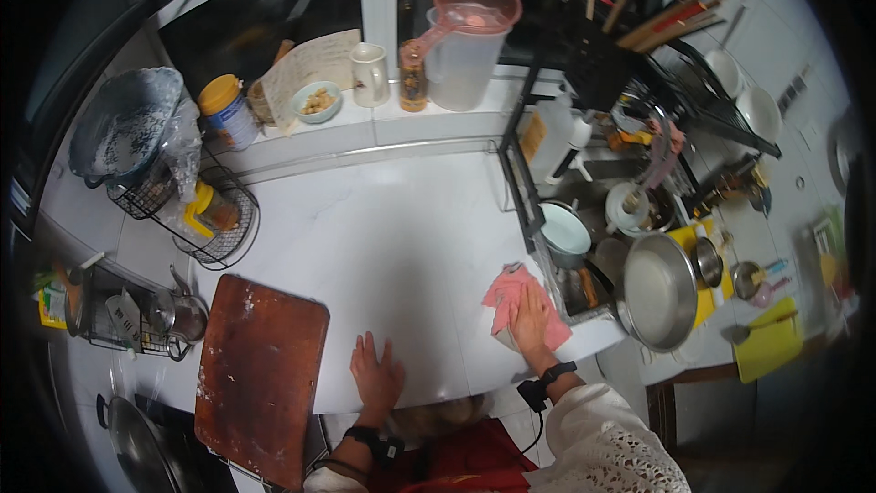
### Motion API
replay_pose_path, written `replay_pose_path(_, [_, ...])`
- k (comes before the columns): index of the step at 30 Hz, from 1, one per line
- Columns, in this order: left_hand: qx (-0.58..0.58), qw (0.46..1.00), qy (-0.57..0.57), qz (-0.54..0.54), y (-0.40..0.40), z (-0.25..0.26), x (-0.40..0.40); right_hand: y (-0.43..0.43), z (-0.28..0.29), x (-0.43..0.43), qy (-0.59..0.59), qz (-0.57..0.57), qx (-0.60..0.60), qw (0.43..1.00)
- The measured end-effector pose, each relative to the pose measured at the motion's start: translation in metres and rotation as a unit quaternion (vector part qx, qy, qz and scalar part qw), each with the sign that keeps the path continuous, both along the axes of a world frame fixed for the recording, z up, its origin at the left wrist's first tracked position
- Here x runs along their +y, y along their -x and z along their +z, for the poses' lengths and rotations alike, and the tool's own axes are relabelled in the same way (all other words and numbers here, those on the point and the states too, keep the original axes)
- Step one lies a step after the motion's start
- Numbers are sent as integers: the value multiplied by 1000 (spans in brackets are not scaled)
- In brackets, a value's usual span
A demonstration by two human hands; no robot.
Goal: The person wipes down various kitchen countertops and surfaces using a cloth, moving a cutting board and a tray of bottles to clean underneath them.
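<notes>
My right hand (529, 320) presses down on a pink cloth (506, 291), which lies crumpled on the white countertop (369, 219) beside the sink's left edge. Whether its fingers grip the cloth or only rest on it, I cannot tell. My left hand (376, 371) is over the counter's front edge with fingers apart and nothing in it. To the left of that hand lies a reddish-brown wooden cutting board (263, 370) with white specks on it.
A sink (588, 174) with bowls and a black rack stands right, beside a large steel basin (657, 291). Wire baskets (222, 233) and a glass teapot (179, 315) are left. A pitcher (465, 61), a cream jug (370, 75) and a small bowl (317, 103) line the windowsill. A wok (140, 448) sits lower left.
</notes>
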State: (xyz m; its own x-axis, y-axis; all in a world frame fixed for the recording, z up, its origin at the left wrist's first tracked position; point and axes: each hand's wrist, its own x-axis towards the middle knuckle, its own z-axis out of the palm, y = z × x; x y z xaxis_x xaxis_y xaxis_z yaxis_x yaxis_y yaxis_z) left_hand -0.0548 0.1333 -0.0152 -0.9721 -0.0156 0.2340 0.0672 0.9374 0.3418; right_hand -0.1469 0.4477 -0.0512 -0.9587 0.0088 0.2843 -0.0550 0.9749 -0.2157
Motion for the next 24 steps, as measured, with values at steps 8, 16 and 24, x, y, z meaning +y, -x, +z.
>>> replay_pose_path(8, [-26, 1000, -3, 12, 1, 6, -1, 165, 3, -88, -22, -17, 17, 999])
replay_pose_path(16, [-55, 997, 27, 42, 0, 6, -2, 279, 87, -204, -34, 33, -64, 997])
replay_pose_path(24, [-75, 996, -7, 45, 2, 3, 1, 281, 102, -333, 194, 376, 49, 905])
